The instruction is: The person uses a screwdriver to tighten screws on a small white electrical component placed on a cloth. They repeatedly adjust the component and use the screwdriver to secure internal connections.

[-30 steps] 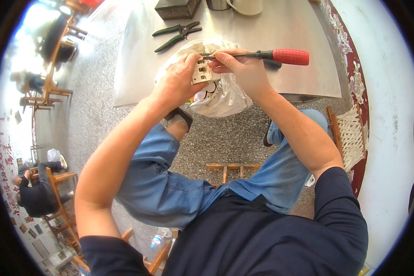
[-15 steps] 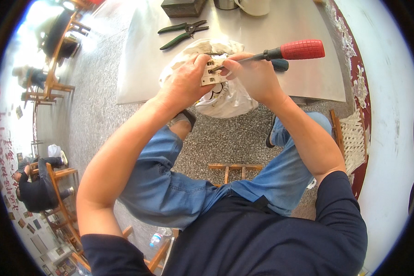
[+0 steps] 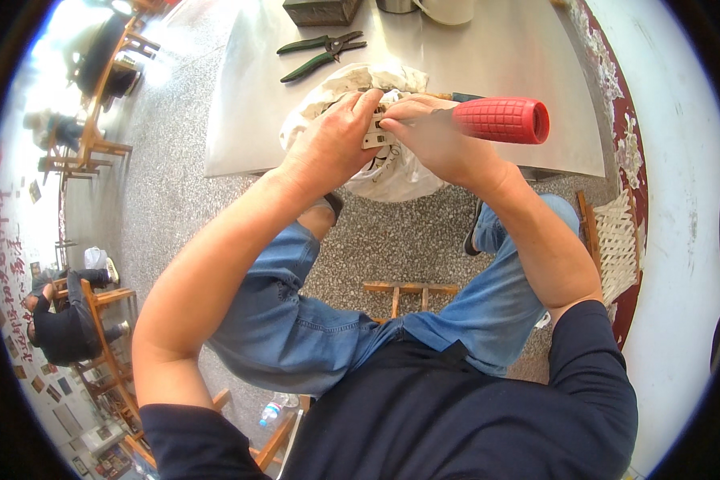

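Both my hands are close together over the near edge of the metal-topped table. My left hand is closed around a small white plastic piece with dark slots, largely covered by my fingers. My right hand grips a screwdriver with a ribbed red handle. Its handle points right and toward me. Its tip is hidden by my fingers beside the white piece. Beneath my hands a crumpled white plastic bag hangs over the table edge. Just behind the screwdriver, the dark handle of another tool shows.
Green-handled hand cutters lie on the table, left of the bag. Farther back stand a dark rectangular block and a pale mug. A woven-seat chair is at the right. Another person sits far left.
The screwdriver's handle has swung down toward me and its end now faces me more. My right hand has turned with it, and my left fingers cover more of the white piece.
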